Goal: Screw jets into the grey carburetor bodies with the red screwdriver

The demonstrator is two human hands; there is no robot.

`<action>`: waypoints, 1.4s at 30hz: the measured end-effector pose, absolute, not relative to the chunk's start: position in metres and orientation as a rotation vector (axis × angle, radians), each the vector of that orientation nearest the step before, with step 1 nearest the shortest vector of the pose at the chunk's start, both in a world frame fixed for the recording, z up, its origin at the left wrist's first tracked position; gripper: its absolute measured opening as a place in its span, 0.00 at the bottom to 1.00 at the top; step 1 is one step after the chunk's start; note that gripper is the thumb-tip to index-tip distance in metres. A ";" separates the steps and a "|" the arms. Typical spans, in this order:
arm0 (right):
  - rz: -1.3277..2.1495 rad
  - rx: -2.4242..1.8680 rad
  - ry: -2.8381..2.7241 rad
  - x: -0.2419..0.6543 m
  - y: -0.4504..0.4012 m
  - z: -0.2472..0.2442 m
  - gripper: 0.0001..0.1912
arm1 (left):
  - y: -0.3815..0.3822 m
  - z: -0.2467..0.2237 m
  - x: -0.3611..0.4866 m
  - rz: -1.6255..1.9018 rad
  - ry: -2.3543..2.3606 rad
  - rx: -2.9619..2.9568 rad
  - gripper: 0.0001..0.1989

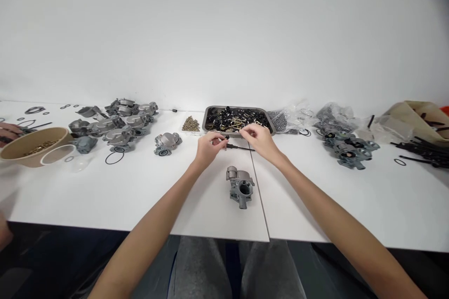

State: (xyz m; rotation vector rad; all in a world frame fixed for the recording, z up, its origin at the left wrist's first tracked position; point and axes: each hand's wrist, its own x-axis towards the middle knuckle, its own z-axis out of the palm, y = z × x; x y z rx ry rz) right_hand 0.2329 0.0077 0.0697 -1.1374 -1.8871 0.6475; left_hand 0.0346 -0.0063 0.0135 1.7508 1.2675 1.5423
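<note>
My left hand is closed in a pinch on a small black part in front of the tray. Fingertips together, my right hand is at the front rim of the metal tray; what it pinches, if anything, is too small to make out. Small black and brass-coloured parts fill that tray. Under my hands a thin dark tool lies on the table. Nearer to me a grey metal carburetor stands by itself, its round bore facing me.
Left are a brass-coloured pile, a single carburetor, grouped carburetors and a tan bowl. A co-worker's hand shows there. Right are plastic bags, more carburetors and black rods. A seam crosses the table.
</note>
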 end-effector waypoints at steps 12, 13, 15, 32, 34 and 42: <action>1.531 -0.850 -1.673 0.219 -0.032 0.016 0.22 | -0.030 0.054 0.031 1.727 1.295 1.449 0.11; 1.576 -0.819 -1.655 0.219 -0.034 0.017 0.22 | -0.039 0.056 0.031 1.751 1.304 1.424 0.11; 1.655 -0.770 -1.640 0.220 -0.038 0.020 0.23 | -0.062 0.055 0.030 1.785 1.347 1.370 0.10; 1.672 -0.751 -1.869 0.218 -0.047 0.027 0.25 | -0.148 0.012 0.043 1.725 1.375 0.788 0.12; 1.668 -0.766 -1.868 0.218 -0.048 0.028 0.25 | -0.149 0.012 0.044 1.722 1.339 0.753 0.13; 1.695 -0.764 -1.798 0.216 -0.049 0.030 0.25 | -0.147 0.004 0.060 1.736 1.293 0.613 0.16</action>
